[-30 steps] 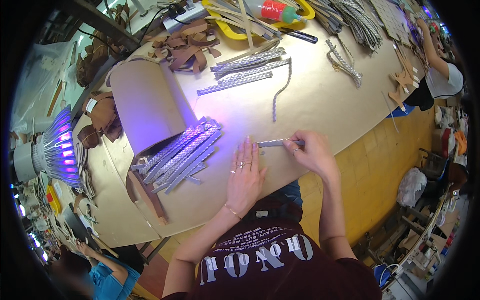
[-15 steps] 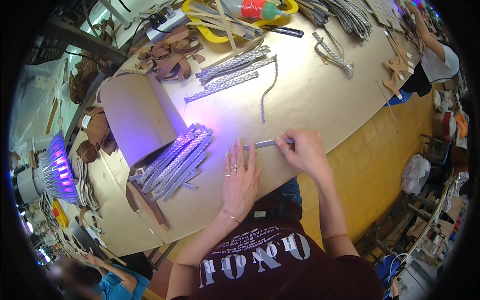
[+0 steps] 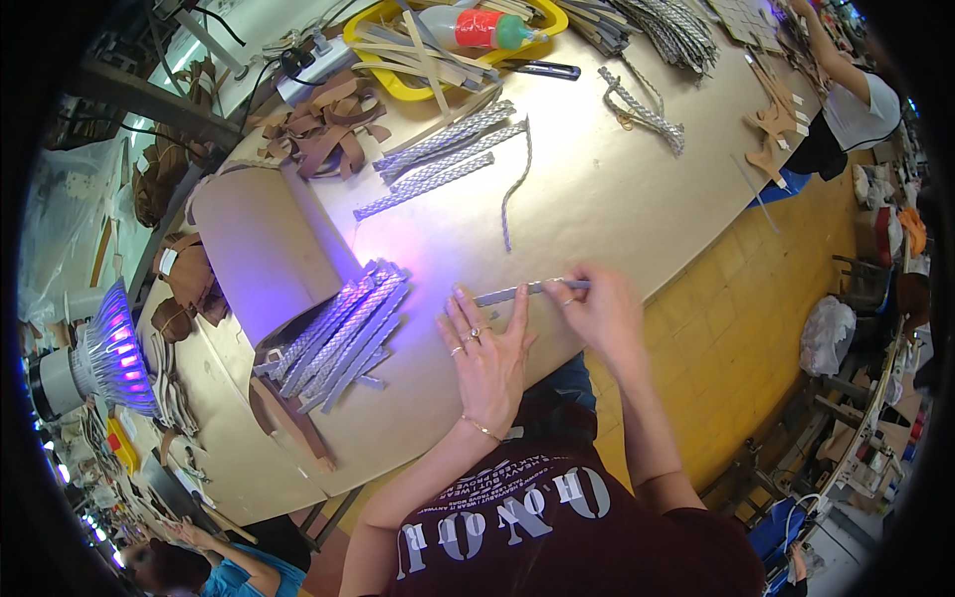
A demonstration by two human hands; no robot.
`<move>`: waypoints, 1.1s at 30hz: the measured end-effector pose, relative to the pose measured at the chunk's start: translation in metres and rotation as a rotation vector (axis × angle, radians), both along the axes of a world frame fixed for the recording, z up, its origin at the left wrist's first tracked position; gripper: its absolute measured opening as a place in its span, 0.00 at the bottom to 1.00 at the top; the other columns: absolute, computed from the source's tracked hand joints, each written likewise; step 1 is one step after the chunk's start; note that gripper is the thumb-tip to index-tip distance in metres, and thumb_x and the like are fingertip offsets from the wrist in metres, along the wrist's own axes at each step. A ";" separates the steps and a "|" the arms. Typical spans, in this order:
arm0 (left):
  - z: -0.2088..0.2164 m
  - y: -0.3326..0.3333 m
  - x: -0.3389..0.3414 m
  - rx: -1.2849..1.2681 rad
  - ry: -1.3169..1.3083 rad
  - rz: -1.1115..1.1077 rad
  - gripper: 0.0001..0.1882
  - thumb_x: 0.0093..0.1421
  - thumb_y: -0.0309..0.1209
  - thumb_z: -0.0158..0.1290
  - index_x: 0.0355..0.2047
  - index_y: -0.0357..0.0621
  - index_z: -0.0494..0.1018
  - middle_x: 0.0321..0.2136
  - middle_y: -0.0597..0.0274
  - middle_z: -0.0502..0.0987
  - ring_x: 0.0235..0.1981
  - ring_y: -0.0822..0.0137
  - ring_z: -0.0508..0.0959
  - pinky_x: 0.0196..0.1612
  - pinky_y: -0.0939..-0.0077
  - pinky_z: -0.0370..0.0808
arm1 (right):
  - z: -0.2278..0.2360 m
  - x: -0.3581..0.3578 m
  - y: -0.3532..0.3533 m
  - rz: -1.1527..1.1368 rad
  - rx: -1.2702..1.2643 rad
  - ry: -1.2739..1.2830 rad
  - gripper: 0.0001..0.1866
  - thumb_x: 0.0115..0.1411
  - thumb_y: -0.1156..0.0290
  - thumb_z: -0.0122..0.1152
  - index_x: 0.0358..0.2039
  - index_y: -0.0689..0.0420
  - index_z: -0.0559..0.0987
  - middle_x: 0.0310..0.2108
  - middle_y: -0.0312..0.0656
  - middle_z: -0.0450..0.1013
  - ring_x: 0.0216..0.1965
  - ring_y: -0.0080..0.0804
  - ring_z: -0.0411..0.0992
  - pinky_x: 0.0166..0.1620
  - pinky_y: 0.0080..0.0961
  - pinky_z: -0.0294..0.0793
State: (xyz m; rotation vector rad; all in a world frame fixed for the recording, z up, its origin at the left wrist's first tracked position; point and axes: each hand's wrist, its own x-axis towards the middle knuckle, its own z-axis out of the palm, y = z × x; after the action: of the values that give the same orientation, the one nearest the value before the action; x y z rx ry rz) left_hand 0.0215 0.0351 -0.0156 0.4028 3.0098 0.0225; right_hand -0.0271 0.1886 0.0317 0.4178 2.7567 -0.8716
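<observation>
Grey pile near left fingers, yellow tray

Glaring tabletop, violet glow, dark rim

The left hand lies palm down, fingers spread, thumb extended; the right hand curls inward in a pinching grip. Both forearms converge from below.

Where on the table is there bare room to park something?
Biggest bare patch: the table between the thin cord and right edge, beyond the right hand. A smaller one lies between the grey strips and the left hand. Crowded: the far side, around the yellow tray and brown straps.
</observation>
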 end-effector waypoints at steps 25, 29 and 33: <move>0.014 0.014 -0.001 0.135 -0.125 -0.108 0.36 0.63 0.44 0.50 0.69 0.52 0.54 0.69 0.39 0.49 0.69 0.39 0.50 0.69 0.44 0.47 | -0.030 0.016 0.001 -0.041 0.028 0.231 0.10 0.59 0.67 0.63 0.25 0.57 0.76 0.25 0.40 0.75 0.28 0.36 0.75 0.39 0.35 0.67; 0.004 0.030 -0.005 0.362 -0.236 -0.135 0.38 0.63 0.40 0.51 0.69 0.38 0.52 0.70 0.47 0.49 0.71 0.44 0.48 0.70 0.49 0.46 | -0.030 0.019 0.001 -0.089 0.008 0.290 0.09 0.57 0.67 0.66 0.27 0.58 0.78 0.23 0.40 0.74 0.26 0.33 0.73 0.38 0.31 0.65; 0.003 0.031 -0.004 0.421 -0.208 -0.121 0.38 0.63 0.38 0.53 0.68 0.35 0.51 0.70 0.45 0.49 0.70 0.41 0.48 0.70 0.48 0.46 | -0.027 0.021 0.010 -0.238 -0.163 0.283 0.09 0.55 0.71 0.68 0.27 0.63 0.79 0.17 0.40 0.72 0.19 0.27 0.69 0.26 0.25 0.69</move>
State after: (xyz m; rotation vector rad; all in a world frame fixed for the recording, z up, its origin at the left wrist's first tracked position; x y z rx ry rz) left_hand 0.0175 0.0658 -0.0127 0.5768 2.7552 0.6519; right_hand -0.0060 0.1984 0.0047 0.6467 2.8962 -1.2941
